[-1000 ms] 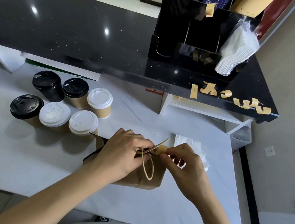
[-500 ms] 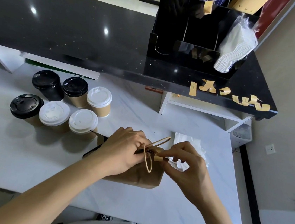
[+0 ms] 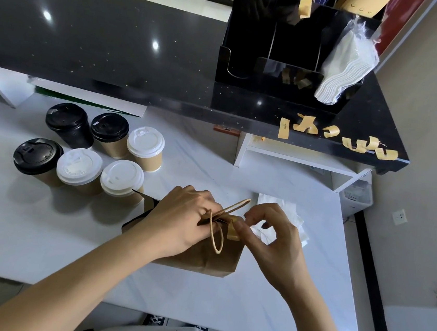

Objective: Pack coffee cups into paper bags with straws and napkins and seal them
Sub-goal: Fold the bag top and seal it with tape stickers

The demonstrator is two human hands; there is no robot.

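Currently, left hand (image 3: 186, 221) grips the closed top of the paper bag (image 3: 201, 258) at near table (image 3: 40, 240) centre; right-hand fingers (image 3: 240, 226) pinch the sticker (image 3: 232, 231) onto it. Thin, crushable paper: hold by the folded top edge.

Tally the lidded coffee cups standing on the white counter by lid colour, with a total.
Black lids: 3, at the back left, beside it and at the front left.
White lids: 3, at the back right, front middle and front right.
Total: 6 cups.
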